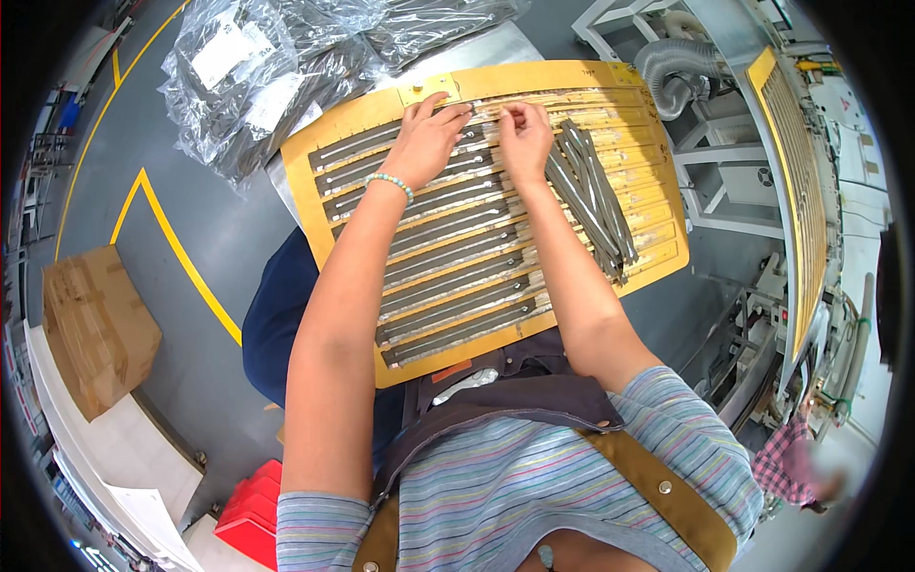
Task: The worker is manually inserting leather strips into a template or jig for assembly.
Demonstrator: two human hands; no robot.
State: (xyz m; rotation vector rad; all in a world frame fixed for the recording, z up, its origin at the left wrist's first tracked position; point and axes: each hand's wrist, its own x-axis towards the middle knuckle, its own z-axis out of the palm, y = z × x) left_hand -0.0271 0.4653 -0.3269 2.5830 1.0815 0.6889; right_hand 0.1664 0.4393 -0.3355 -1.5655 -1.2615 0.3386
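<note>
A yellow board (295, 186) with parallel slots lies in front of me, its lower edge near my waist. Dark grey zipper-like strips (457, 324) with a pale line along the middle lie side by side in the slots on its left half. My left hand (427, 138) rests over the topmost strips, fingers stretched out toward the far edge. At the same row, my right hand (525, 138) has its fingertips closed in a pinch; what is between them is too small to make out. Just right of that hand, a loose pile of similar strips (593, 195) lies crosswise on the board.
Clear plastic bags (324, 62) of dark goods sit beyond the board. A second slotted yellow board (791, 200) stands at the right, near a grey flexible duct (672, 76) and white frames. At the left are a cardboard box (100, 329) and red bins (250, 515). Another person (786, 462) is at lower right.
</note>
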